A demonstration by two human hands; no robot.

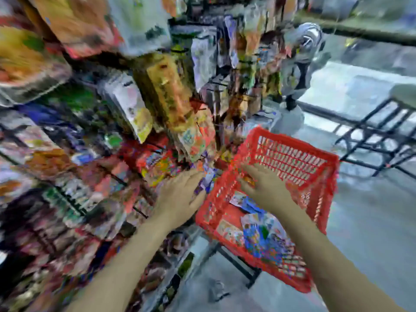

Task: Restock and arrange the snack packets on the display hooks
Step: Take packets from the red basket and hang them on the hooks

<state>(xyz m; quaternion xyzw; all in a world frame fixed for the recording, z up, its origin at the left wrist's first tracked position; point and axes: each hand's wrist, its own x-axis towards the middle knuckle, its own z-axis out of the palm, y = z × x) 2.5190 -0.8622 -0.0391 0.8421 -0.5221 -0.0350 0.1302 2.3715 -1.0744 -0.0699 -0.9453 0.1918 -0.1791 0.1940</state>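
Many snack packets (162,86) are hanging in blurred rows across the display rack (74,199) at left, smeared so heavily that no print or hook is showing clearly. Toward the middle, the left hand (180,194) is reaching among them, its fingertips touching a purple-white packet (208,179); whether it is gripping it cannot be told. Just beside it, the right hand (263,188) is spreading its fingers inside the red basket (315,167), over more packets (261,230) partly hidden by its forearm, holding nothing visible.
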